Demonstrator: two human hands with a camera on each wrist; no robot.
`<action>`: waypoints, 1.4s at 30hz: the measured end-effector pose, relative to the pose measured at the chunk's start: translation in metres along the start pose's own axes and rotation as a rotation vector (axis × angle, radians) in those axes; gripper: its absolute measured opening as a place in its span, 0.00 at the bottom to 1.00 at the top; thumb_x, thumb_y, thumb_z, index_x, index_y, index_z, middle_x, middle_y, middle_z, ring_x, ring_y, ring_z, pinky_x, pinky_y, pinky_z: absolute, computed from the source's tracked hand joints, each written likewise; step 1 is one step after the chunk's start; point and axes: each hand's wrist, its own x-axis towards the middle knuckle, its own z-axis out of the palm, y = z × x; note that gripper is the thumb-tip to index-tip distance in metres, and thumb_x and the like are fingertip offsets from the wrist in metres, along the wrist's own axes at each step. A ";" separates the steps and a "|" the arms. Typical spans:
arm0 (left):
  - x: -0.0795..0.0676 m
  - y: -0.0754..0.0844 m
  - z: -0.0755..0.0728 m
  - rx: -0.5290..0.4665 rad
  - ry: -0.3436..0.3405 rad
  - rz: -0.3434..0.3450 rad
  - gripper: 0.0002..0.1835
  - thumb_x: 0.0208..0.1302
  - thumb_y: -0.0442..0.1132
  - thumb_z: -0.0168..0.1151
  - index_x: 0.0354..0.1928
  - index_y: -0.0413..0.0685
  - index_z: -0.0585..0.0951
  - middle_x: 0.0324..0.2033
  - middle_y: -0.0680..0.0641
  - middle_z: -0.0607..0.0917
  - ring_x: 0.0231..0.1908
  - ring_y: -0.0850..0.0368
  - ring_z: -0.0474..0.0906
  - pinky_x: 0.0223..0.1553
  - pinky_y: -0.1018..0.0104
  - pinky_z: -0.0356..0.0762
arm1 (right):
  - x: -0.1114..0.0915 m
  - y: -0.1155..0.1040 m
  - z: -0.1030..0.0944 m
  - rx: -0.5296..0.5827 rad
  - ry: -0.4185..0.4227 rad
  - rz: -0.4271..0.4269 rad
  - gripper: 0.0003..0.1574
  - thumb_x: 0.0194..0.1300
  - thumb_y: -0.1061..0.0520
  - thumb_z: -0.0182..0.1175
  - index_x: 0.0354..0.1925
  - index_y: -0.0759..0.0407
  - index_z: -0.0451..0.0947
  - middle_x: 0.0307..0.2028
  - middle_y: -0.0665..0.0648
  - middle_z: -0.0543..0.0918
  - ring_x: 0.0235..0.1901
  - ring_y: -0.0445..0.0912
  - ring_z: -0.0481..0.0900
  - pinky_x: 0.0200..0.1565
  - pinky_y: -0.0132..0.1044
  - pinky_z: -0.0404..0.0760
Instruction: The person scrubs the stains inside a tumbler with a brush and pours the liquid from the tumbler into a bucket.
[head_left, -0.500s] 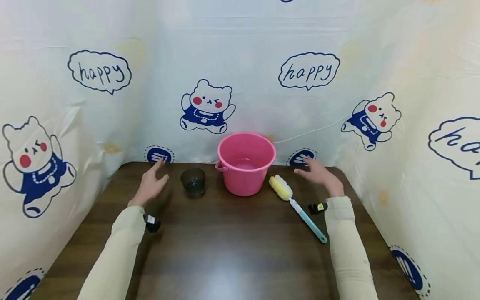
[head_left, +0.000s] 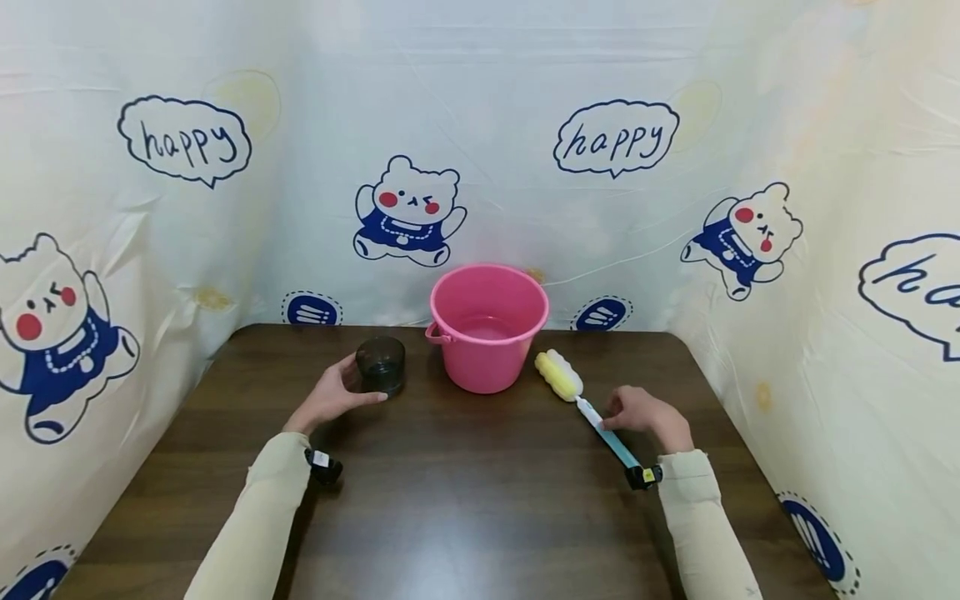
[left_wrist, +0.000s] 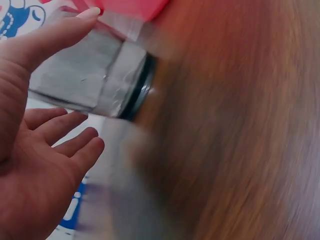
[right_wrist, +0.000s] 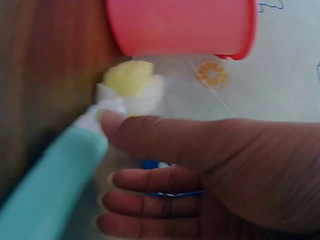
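A dark see-through glass cup stands on the table, left of a pink bucket. My left hand reaches around it, thumb on the near side; in the left wrist view, a gap shows between the lower fingers and the glass. A brush with a yellow-and-white sponge head lies slantwise right of the bucket. Over its white-and-teal handle is my right hand. The thumb overlaps the handle in the right wrist view, while the visible fingers stay apart from it; the index finger is hidden.
The dark wooden table is enclosed at the back and sides by a white printed curtain. The bucket stands near the back edge, its handle hanging at its left. Dark wrist cameras sit on both sleeves.
My left hand has moved right and nearer, to the cup. The right hand has come down and towards me, to the brush handle. Cup, bucket and brush stay in place on the table.
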 end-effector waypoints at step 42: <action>0.009 0.061 0.050 0.219 -0.047 0.179 0.54 0.44 0.56 0.84 0.72 0.42 0.70 0.64 0.41 0.78 0.59 0.41 0.76 0.57 0.42 0.79 | -0.055 -0.033 -0.018 0.118 0.206 -0.256 0.09 0.69 0.50 0.67 0.41 0.53 0.88 0.27 0.51 0.81 0.23 0.42 0.70 0.26 0.34 0.71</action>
